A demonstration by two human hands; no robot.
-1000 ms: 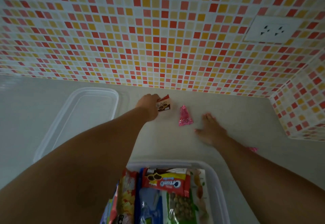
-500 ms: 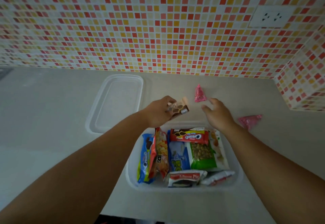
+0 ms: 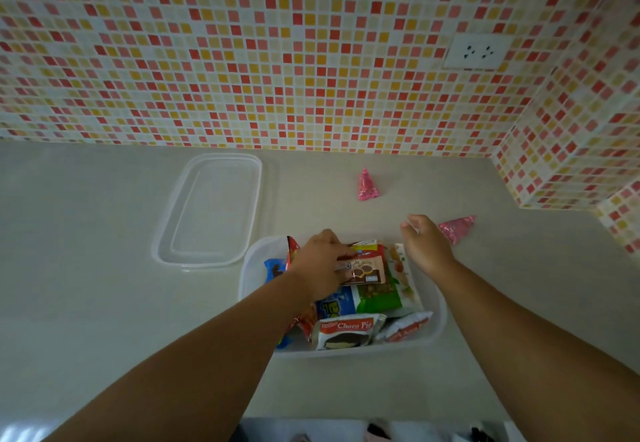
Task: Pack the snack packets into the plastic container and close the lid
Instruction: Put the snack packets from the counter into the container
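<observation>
The clear plastic container (image 3: 437, 327) sits on the counter in front of me, filled with several snack packets, among them a Choco Pie pack (image 3: 346, 332) at its near side. My left hand (image 3: 320, 261) is over the container, shut on a small brown chocolate snack packet (image 3: 363, 270) held just above the others. My right hand (image 3: 426, 245) hovers open over the container's far right corner. Two pink cone-shaped packets lie outside: one (image 3: 367, 185) farther back, one (image 3: 456, 228) just right of my right hand. The clear lid (image 3: 211, 211) lies flat to the left.
A red, orange and cream mosaic-tiled wall runs behind the counter (image 3: 86, 285), with a white socket (image 3: 477, 51) at upper right. A tiled corner (image 3: 568, 171) juts out on the right. The counter's near edge is at the bottom of the view.
My left hand carried the brown packet from the back of the counter down over the container. My right hand drew back from the counter to the container's right corner.
</observation>
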